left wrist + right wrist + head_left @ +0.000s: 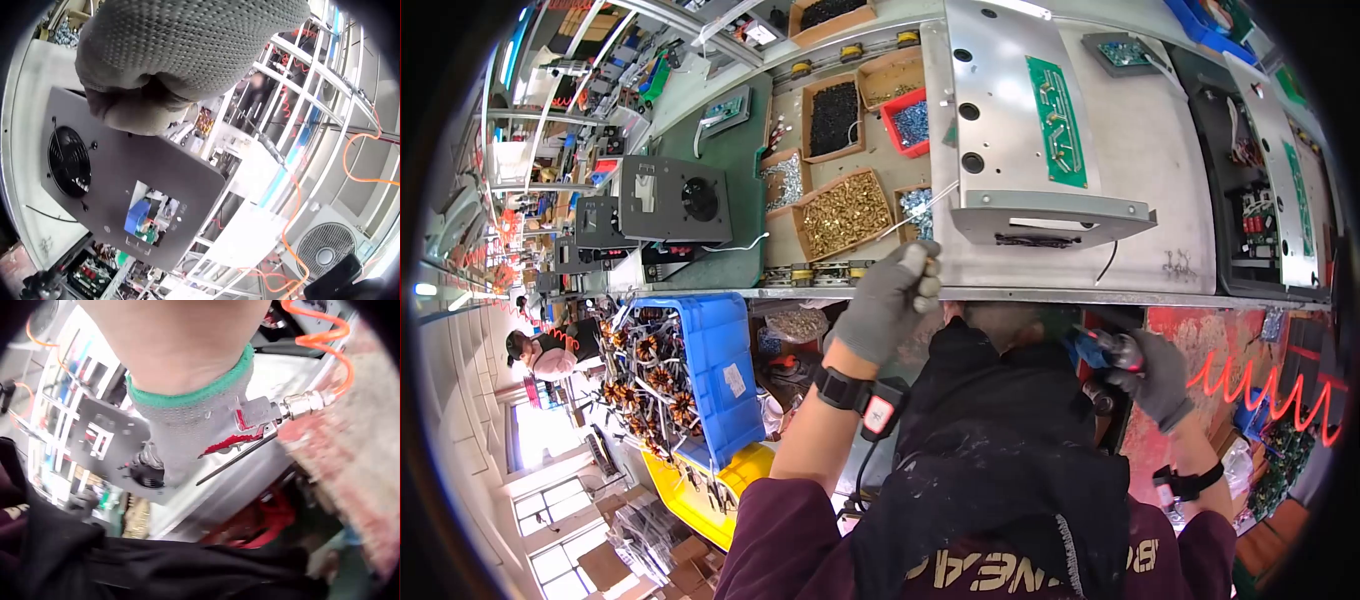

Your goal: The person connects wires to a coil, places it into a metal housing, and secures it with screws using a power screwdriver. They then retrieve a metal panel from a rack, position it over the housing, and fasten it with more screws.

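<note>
My gloved left hand (890,305) is raised at the bench's front edge, fingers curled, with what looks like a small brass-coloured piece (930,264) at the fingertips. In the left wrist view the curled glove (187,56) hides whatever is inside it. My right hand (1162,385) grips an air-driven tool (1122,350) below the bench edge; in the right wrist view the glove (187,434) wraps the tool (255,412), whose lever stands out. Beyond the left hand stands a metal housing (1010,110) carrying a green circuit board (1057,120). Its dark panel (106,181) has a round fan opening.
Cardboard bins of brass screws (845,213) and black parts (834,115), plus a red bin (907,123), lie left of the housing. Another unit (1260,180) stands at right. A blue crate (725,380) is lower left. A coiled orange hose (1265,395) hangs right.
</note>
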Demonstrator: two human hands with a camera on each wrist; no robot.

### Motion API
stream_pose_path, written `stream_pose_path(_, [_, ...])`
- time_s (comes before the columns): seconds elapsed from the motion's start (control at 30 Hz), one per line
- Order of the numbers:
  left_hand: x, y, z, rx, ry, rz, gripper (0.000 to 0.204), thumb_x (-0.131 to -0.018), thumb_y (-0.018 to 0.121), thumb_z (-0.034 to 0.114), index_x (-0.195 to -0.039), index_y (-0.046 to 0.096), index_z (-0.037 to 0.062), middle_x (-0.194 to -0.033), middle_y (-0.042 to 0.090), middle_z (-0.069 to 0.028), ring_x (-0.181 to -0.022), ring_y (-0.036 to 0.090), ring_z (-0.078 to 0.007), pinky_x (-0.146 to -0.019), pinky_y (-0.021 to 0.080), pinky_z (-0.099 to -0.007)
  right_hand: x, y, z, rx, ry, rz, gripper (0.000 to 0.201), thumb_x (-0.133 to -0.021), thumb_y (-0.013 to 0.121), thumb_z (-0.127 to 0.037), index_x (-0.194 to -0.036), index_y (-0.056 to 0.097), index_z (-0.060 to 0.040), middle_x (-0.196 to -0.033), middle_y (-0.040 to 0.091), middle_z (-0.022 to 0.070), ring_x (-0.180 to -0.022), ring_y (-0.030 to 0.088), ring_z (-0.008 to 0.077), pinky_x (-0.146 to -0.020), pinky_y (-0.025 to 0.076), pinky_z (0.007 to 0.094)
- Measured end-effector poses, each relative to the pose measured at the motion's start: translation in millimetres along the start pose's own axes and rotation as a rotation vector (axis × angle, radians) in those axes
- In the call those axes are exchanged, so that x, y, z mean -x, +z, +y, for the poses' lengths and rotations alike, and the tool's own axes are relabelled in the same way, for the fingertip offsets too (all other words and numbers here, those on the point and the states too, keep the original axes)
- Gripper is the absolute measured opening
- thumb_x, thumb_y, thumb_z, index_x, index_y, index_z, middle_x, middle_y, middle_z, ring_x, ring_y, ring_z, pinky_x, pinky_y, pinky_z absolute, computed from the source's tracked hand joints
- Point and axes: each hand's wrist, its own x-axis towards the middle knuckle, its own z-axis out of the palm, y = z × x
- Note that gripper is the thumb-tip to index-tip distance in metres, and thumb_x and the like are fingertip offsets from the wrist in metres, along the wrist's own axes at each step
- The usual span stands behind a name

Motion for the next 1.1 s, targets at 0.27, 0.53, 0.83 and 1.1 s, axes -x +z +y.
stream_pose_path(0.27, [14,11,34,-0.237,-0.061,0.055,0.041,-0.094,0.051,0.043,-0.096,0.052,0.0018,-0.073,0.048,-0.0012,-0.053,0.045,-0.0055,-0.041,0.034,-0.0173,-74,6,-164,-0.439,0.047,-0.199,0.066,-0.079,0.062,-0.057,-0.115,0.052,-0.0026,-0.078,0.062,0.0183,-0.074,0.062,0.0390,-0.064,0.047,0.0409])
stream_pose_path(0.53, [5,-16,67,-0.258,-0.046,0.023,0.044,-0.094,0.050,0.045,-0.093,0.052,0.0007,-0.069,0.048,-0.0024,-0.047,0.043,-0.0056,-0.039,0.034,-0.0178,-108,26,-203,-0.302,0.023,-0.145,0.056,-0.083,0.061,-0.049,-0.117,0.051,-0.0063,-0.071,0.060,0.0196,-0.066,0.059,0.0426,-0.056,0.045,0.0443])
stream_pose_path(0.83, [-16,-3,87,-0.200,-0.086,-0.035,0.046,-0.092,0.052,0.047,-0.096,0.052,0.0011,-0.066,0.048,-0.0022,-0.046,0.042,-0.0068,-0.037,0.031,-0.0192,-119,11,-223,-0.641,0.249,-0.222,0.050,-0.086,0.059,-0.046,-0.111,0.052,-0.0024,-0.079,0.059,0.0194,-0.071,0.060,0.0345,-0.064,0.045,0.0397])
stream_pose_path(1.1, [-29,39,102,-0.297,0.128,-0.163,0.046,-0.093,0.052,0.044,-0.105,0.055,-0.0002,-0.068,0.050,-0.0015,-0.049,0.042,-0.0057,-0.043,0.034,-0.0189,-133,-34,-215,-1.122,0.435,-0.399,0.044,-0.090,0.056,-0.041,-0.109,0.053,-0.0021,-0.073,0.054,0.0012,-0.068,0.053,0.0073,-0.059,0.043,0.0244])
